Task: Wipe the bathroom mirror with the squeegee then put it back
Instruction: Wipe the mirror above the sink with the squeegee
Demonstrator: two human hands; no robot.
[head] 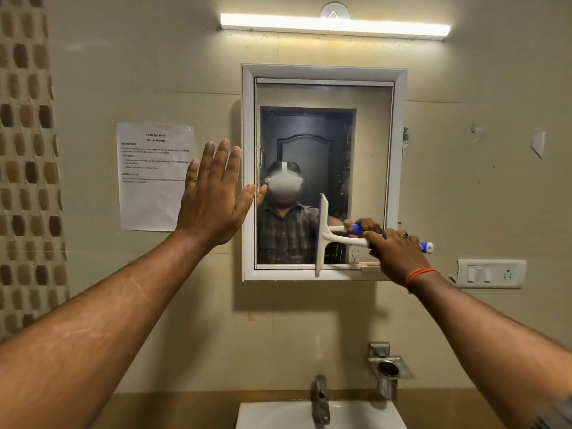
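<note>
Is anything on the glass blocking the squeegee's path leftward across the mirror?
Nothing visible does. The white-bladed, blue-handled squeegee, held by the right hand, lies on the white-framed mirror; the open left hand covers only the frame's left edge.

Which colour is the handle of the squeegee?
Blue with a white end, on the squeegee; the head view shows it.

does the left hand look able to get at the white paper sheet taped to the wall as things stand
Probably yes. The left hand is open, holds nothing, and already overlaps the right edge of the white paper sheet; nothing lies between them. The right hand holds the squeegee.
</note>
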